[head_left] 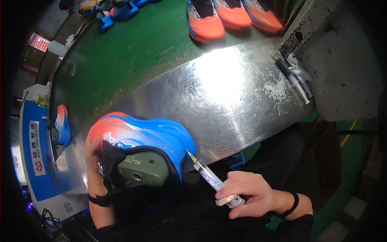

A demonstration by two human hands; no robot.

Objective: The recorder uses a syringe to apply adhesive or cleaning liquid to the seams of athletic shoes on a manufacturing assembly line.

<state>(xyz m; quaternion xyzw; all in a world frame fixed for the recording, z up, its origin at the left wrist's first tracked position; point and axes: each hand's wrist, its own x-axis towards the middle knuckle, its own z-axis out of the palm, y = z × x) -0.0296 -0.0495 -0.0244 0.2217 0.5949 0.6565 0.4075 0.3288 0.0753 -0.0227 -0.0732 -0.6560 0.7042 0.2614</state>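
A blue and orange sports shoe [161, 133] lies tilted over the near edge of the metal plate, a green shoe last [147, 171] filling its black opening. My left hand [94, 150] grips it at the orange toe end; the shoe hides part of the fingers. In my right hand [254, 193] is a clear syringe [209, 176] with pale contents and a thin yellowish needle. Its tip meets or nearly meets the blue heel; I cannot tell which. White wadding [231, 200] shows at the syringe's rear, under my fingers.
The shiny metal plate [169, 92] borders a green conveyor belt [121, 60]. Orange shoes [205, 30] stand at the back; a smaller-looking shoe [62, 125] is far left. Another syringe [292, 78] and crumpled white tissue [299, 66] lie by the right-hand panel. Another person's hand [86, 5] shows far left.
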